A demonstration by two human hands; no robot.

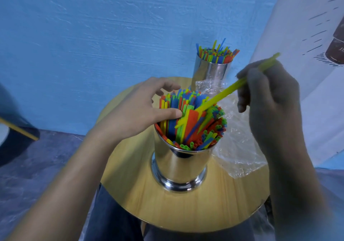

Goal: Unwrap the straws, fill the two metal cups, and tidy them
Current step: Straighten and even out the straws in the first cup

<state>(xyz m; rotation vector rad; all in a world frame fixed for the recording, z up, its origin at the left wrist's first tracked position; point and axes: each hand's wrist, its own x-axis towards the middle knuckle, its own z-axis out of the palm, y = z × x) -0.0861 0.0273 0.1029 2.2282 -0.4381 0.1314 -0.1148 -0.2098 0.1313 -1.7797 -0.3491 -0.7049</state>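
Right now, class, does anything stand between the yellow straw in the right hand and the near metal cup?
Only the packed straws already filling the near cup: the yellow straw lies with its lower end across their tops. The left hand holds the bundle at the cup's left side, off the path from the right hand.

The left grip (137, 108) has its thumb and bent fingers round some straws (186, 99). The right grip (268, 95) is up higher, back toward us, pinching a yellow straw (221, 94).
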